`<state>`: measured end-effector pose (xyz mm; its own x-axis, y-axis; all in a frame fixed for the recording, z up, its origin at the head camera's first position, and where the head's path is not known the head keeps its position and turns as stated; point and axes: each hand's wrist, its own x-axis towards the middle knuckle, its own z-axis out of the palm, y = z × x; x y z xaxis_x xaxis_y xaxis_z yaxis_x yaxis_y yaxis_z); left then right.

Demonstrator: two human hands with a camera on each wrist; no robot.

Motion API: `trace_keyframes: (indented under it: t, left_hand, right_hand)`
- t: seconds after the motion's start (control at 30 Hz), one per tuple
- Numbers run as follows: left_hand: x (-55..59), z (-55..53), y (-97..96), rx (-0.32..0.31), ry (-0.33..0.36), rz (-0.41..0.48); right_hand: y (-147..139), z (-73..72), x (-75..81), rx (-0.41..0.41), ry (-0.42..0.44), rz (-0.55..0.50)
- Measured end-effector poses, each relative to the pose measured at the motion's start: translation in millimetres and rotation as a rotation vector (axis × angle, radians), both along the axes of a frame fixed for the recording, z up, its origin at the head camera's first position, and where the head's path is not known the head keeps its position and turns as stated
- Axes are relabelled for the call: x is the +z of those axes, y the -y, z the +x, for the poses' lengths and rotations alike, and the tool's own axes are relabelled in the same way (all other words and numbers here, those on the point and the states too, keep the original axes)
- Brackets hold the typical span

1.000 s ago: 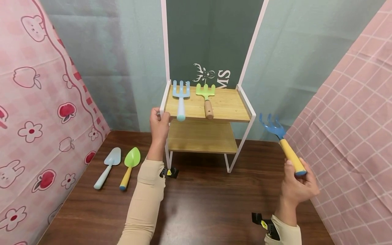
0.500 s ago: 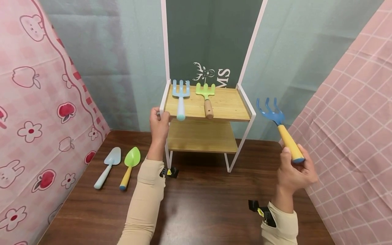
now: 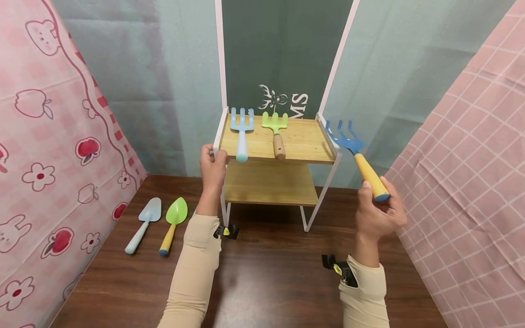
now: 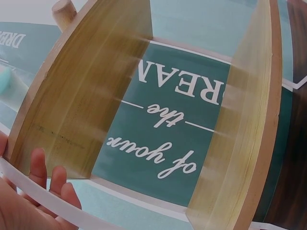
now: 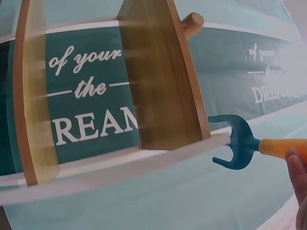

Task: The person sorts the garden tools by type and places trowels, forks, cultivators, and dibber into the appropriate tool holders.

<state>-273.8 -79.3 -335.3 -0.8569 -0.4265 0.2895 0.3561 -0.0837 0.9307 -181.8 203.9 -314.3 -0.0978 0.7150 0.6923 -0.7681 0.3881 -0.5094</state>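
Observation:
In the head view my right hand (image 3: 378, 212) pinches the yellow handle of a blue hand rake (image 3: 349, 142), held in the air with its tines at the shelf's right side rail. My left hand (image 3: 213, 169) grips the white frame at the left front corner of a small two-tier shelf (image 3: 307, 136); in the left wrist view its fingers (image 4: 38, 165) curl round that frame. On the top board lie a light-blue hand fork (image 3: 242, 132) and, to its right, a green hand fork (image 3: 277, 136) with a wooden handle, tines towards the back.
On the brown table (image 3: 283, 282), left of the shelf, lie a pale-blue trowel (image 3: 144, 223) and a green trowel (image 3: 174, 223) with a yellow handle. A pink patterned cloth (image 3: 61, 182) hangs at left, a pink grid cloth (image 3: 471, 182) at right. A dark-green printed panel (image 3: 283, 50) stands behind.
My right hand has moved up and left with the blue hand rake, bringing its tines from beside the shelf to the right rail. The left hand has kept its hold on the frame.

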Motion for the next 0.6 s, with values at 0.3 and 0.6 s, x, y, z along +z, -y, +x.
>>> trace_keyframes:
  t: [0.3, 0.6]
  left_hand:
    - [1.7, 1.9, 1.6, -0.007, 0.014, -0.012]
    - [1.3, 2.2, 0.7, 0.019, 0.005, -0.031]
  right_hand:
    - [18.0, -17.3, 4.8, -0.032, 0.021, 0.122]
    - [32.1, -34.1, 10.4, -0.031, 0.046, 0.225]
